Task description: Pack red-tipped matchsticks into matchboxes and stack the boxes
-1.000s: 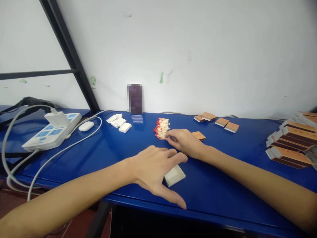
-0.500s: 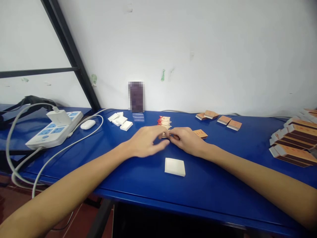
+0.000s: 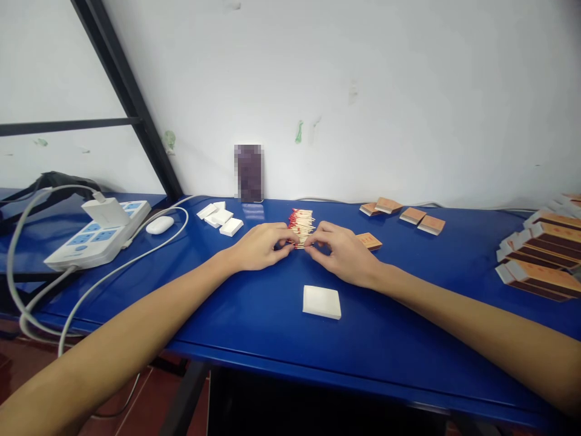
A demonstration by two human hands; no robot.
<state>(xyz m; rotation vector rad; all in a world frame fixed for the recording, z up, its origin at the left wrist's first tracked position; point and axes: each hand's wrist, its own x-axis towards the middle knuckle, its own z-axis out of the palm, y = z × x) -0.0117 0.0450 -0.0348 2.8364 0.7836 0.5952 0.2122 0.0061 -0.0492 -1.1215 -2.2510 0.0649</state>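
A pile of red-headed wooden matches lies on the blue table, between my two hands. At its near edge my left hand closes thumb and fingers on the red-headed ends of some matches. Facing it, my right hand pinches the pale ends of the matches; how many are held I cannot tell. A white matchbox tray lies in front of the hands, its inside not clearly visible. Just behind my right hand an orange matchbox is partly hidden.
Several white matchbox trays lie at the back left. Orange matchboxes sit at the back right, with more stacked matchboxes at far right. A dark phone-like slab leans on the wall. A power strip, white cable and earbud case are left.
My left hand has drawn back leftward, so the fingertips of the two hands are farther apart. More of the match pile shows between them. The view has shifted slightly.
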